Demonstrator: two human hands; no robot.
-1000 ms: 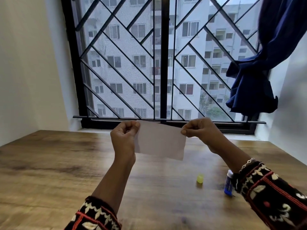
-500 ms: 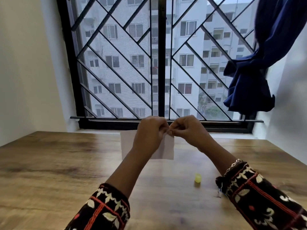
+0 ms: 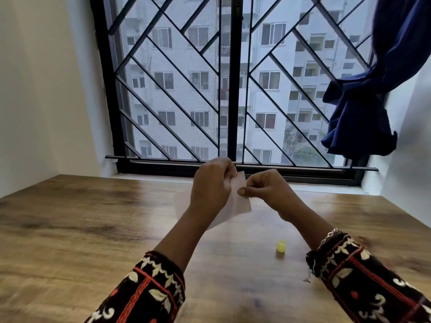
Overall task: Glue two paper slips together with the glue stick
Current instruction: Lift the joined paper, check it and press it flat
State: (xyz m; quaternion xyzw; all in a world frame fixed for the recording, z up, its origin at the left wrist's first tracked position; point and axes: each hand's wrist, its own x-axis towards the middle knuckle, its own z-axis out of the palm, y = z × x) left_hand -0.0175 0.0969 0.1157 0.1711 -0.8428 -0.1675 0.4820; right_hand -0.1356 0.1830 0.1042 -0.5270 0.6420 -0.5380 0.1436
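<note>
- The wooden table point(image 3: 70, 229) lies under both arms; nothing is pressed down on it at this moment, since the work is held up in the air.
- The left hand point(image 3: 211, 187) is raised in front of the window, fingers curled, pinching the top of the paper point(image 3: 241, 203).
- The paper hangs between the two hands, above the table and not touching it. Part of it is hidden behind the left wrist and is blurred. I cannot tell whether this is one slip or two lying together.
- The right hand point(image 3: 268, 190) pinches the paper's near edge between thumb and forefinger, close beside the left hand.
- A yellow cap point(image 3: 281, 245) stands alone on the table, well below the hands. The glue stick itself is not visible.
- Judging by the close pinches, the step is lining up or pressing the slips.
- To do it well, square the edges first. Then press from the pinch outward so no bubble or crease forms. Laying the paper flat on the table would give firmer, more even pressure than fingertips in the air.
</note>
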